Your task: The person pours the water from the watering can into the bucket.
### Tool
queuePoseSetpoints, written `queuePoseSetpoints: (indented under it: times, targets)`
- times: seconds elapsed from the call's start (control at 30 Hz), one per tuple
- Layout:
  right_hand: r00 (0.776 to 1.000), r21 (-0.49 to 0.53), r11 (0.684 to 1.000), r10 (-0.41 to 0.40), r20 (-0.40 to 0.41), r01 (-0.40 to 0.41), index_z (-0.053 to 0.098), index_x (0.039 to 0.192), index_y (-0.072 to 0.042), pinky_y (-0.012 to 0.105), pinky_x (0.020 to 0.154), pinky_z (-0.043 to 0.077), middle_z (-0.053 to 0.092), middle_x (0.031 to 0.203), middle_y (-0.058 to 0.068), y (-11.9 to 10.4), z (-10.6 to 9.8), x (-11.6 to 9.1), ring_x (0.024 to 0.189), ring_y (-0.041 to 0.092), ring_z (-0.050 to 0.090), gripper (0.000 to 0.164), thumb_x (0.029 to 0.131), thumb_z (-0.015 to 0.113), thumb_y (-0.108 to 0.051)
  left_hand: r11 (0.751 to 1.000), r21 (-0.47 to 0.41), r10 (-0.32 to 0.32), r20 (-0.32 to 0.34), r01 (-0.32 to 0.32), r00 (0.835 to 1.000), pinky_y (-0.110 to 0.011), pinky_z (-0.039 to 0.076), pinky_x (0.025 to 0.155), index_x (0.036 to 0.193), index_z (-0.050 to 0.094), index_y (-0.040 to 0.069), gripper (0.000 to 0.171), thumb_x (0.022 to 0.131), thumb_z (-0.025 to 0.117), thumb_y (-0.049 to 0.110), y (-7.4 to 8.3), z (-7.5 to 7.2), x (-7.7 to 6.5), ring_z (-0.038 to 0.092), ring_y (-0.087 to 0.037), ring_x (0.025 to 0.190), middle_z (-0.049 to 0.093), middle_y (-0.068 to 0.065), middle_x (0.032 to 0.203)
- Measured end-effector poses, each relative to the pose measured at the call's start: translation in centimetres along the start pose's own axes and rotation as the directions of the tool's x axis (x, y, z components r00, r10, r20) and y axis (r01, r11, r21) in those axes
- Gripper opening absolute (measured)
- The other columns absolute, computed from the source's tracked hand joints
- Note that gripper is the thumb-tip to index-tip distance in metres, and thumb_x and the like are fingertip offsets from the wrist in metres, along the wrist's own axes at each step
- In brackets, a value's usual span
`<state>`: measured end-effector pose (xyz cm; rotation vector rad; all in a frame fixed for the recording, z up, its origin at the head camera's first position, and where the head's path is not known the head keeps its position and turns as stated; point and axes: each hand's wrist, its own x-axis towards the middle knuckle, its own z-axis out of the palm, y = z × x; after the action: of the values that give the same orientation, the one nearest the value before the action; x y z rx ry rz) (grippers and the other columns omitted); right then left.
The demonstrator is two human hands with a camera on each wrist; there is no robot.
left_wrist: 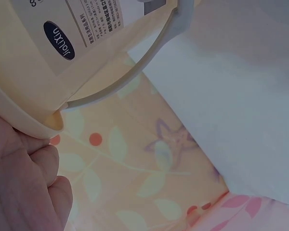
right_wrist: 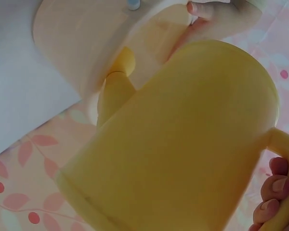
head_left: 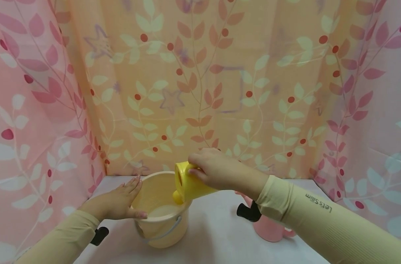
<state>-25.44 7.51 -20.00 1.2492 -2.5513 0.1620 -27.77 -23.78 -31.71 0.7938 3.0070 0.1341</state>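
Observation:
My right hand [head_left: 220, 168] grips the handle of a yellow watering can [head_left: 198, 185], its fingers [right_wrist: 272, 192] curled round it in the right wrist view. The can is tilted to the left, and its spout [right_wrist: 115, 94] points over the rim into a cream bucket [head_left: 162, 234]. My left hand [head_left: 118, 200] rests on the left side of the bucket's rim, fingers extended and thumb over the near edge. A grey handle [left_wrist: 130, 77] hangs down the bucket's side. Whether water is flowing cannot be made out.
A pink vessel with a handle [head_left: 269, 229] stands on the white table [head_left: 220, 234] at the right, partly hidden behind my right forearm. Leaf-patterned curtains [head_left: 200, 91] enclose the table at the back and both sides. Black wrist mounts [head_left: 99, 235] stick out below my arms.

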Motion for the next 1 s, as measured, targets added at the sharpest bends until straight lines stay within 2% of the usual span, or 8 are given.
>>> queuePoseSetpoints:
  times: [0.27, 0.43, 0.57, 1.0]
  targets:
    - [1.0, -0.034, 0.999, -0.027, -0.012, 0.027, 0.051, 0.085, -0.016, 0.026, 0.065, 0.038, 0.048, 0.075, -0.006, -0.22, -0.05, 0.35, 0.073, 0.013, 0.045, 0.016, 0.091, 0.057, -0.03, 1.0, -0.009, 0.015, -0.041, -0.016, 0.999, -0.06, 0.017, 0.103, 0.138, 0.024, -0.013, 0.115, 0.07, 0.05, 0.075, -0.72, 0.83, 0.24, 0.015, -0.044, 0.134, 0.015, -0.032, 0.145]
    - [0.999, -0.048, 0.998, -0.033, -0.013, 0.032, 0.052, 0.084, -0.016, 0.026, 0.064, 0.038, 0.049, 0.074, -0.006, -0.37, -0.16, 0.53, 0.072, 0.013, 0.045, 0.016, 0.09, 0.058, -0.03, 0.999, -0.022, 0.025, -0.033, -0.026, 0.999, -0.062, 0.016, 0.102, 0.137, 0.024, -0.015, 0.113, 0.072, 0.053, 0.072, -0.4, 0.49, 0.11, 0.015, -0.046, 0.133, 0.015, -0.033, 0.144]
    - [0.999, -0.052, 0.998, -0.031, -0.006, 0.031, 0.052, 0.083, -0.016, 0.025, 0.063, 0.039, 0.049, 0.074, -0.006, -0.46, -0.25, 0.69, 0.072, 0.013, 0.046, 0.017, 0.089, 0.058, -0.03, 1.0, -0.002, 0.01, -0.013, -0.01, 1.0, -0.061, 0.016, 0.103, 0.137, 0.023, -0.014, 0.113, 0.072, 0.05, 0.074, -0.06, 0.09, -0.01, 0.014, -0.045, 0.134, 0.014, -0.033, 0.145]
    - [0.999, -0.105, 0.994, -0.037, 0.008, 0.037, 0.052, 0.08, -0.017, 0.027, 0.068, 0.038, 0.048, 0.074, -0.007, -0.53, -0.36, 0.94, 0.073, 0.012, 0.045, 0.018, 0.089, 0.059, -0.03, 1.0, 0.014, 0.007, -0.008, -0.007, 1.0, -0.06, 0.016, 0.104, 0.138, 0.022, -0.013, 0.115, 0.071, 0.047, 0.076, -0.19, 0.27, 0.05, 0.013, -0.043, 0.135, 0.014, -0.031, 0.146]
